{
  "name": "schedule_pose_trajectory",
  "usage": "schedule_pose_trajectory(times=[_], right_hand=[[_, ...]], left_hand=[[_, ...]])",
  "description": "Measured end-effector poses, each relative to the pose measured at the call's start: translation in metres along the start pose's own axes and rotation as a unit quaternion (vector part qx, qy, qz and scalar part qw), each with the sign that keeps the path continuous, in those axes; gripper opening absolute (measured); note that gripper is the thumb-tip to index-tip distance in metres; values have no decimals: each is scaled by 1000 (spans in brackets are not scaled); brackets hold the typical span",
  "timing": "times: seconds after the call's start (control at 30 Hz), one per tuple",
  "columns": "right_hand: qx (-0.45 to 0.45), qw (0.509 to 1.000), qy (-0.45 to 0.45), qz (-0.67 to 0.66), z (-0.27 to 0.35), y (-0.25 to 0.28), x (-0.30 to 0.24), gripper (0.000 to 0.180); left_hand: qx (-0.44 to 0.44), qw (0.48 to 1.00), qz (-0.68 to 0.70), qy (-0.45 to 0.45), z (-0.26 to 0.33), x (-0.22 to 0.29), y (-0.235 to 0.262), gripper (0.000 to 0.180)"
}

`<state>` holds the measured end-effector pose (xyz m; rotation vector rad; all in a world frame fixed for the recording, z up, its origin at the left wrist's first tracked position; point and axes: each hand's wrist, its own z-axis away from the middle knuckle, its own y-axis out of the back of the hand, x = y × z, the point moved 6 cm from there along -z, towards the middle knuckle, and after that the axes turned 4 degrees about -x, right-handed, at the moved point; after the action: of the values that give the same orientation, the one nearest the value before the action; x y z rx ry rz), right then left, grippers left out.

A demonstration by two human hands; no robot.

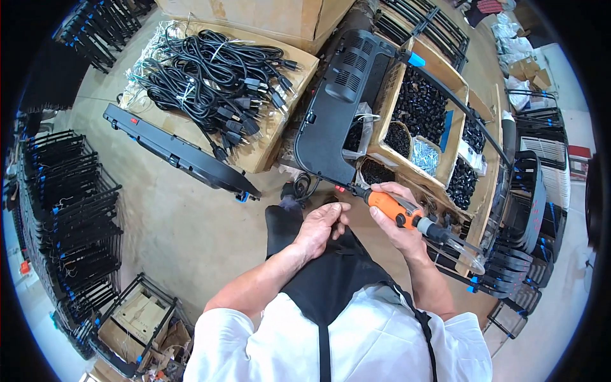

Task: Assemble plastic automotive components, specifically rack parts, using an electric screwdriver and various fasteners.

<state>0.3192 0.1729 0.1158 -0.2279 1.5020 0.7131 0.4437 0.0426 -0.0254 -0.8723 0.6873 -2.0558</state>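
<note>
My right hand point(401, 224) is wrapped round an orange power screwdriver point(389, 209). Its dark nose points left, close to the near edge of a black plastic panel point(318, 149) and a small red piece point(340, 188) there. I cannot tell whether the tip touches the panel. The panel slants away from me and carries a raised vented housing point(356, 63) at its far end. My left hand point(323, 226) is held over the black apron with its thumb and fingers pressed together. Whatever sits in that pinch, if anything, is hidden or too small to name.
A cardboard box point(297, 76) at the back left bears a heap of black power cords point(216, 83). Another long black panel point(184, 159) leans before it. At right, a divided wooden bin point(382, 153) holds small black parts point(420, 105) and silvery screws point(424, 156). Black frames point(70, 223) are stacked at left.
</note>
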Motion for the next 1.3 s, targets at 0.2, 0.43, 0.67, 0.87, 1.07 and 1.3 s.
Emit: schedule_pose_trajectory(times=[0.2, 0.43, 0.67, 0.87, 1.07, 1.3], right_hand=[[-49, 994, -48, 84, -28, -14, -12, 40], [-149, 978, -97, 106, -52, -17, -16, 37], [-182, 966, -44, 179, -48, -23, -18, 33], [-183, 972, -29, 144, -46, -22, -15, 35], [-196, 965, -22, 175, -47, -28, -17, 37], [-145, 986, 20, 82, -29, -24, -41, 45]], left_hand=[[15, 991, -131, -5, -5, 11, 11, 24], [19, 994, -105, -7, -11, 19, 21, 20], [49, 995, -58, -63, -13, 25, 19, 20], [28, 997, -2, -66, -18, 23, 21, 23], [15, 997, 72, -8, -29, 13, 27, 27], [24, 981, 191, 8, -32, 18, 18, 30]])
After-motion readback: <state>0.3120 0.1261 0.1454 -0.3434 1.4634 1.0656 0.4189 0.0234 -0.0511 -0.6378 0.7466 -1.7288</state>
